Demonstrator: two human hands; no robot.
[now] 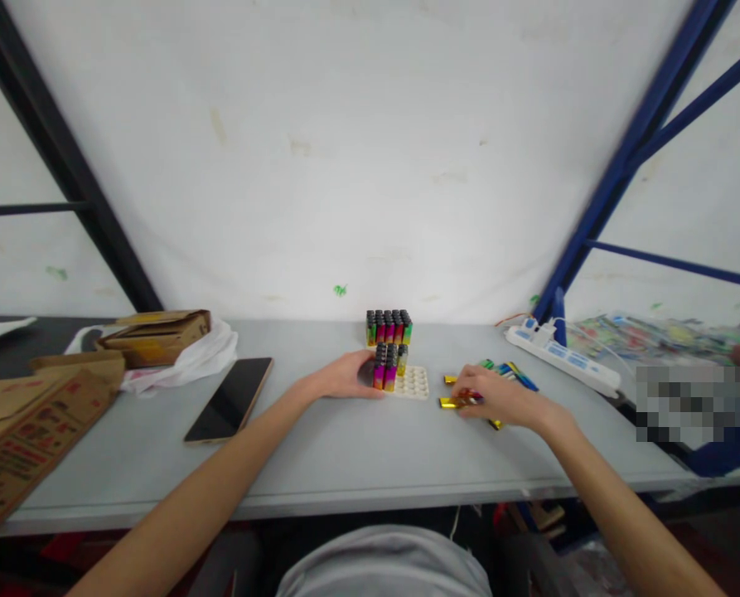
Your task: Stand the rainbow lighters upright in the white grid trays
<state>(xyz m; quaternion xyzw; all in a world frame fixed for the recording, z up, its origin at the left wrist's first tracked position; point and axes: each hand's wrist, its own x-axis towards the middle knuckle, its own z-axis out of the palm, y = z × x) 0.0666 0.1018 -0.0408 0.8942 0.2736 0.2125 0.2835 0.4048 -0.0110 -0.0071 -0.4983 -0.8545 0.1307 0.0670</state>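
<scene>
A white tray with round holes [417,382] lies at the middle of the table, its left part filled with upright colourful lighters [385,371]. My left hand [349,376] is curved round the tray's left side, thumb and fingers apart at the lighters. Behind the tray stands a full block of upright lighters [389,328]. To the right, my right hand [485,395] has its fingers closed over shiny lighters lying on the table; a gold-ended one [449,403] pokes out at the fingertips. More loose lighters [519,375] lie behind and under this hand.
A black phone [229,400] lies on the left of the table [320,464]. Further left are cardboard boxes [158,338] and a white plastic bag [205,356]. A white power strip [562,359] with plugs lies at the right, near a blue metal frame [611,178].
</scene>
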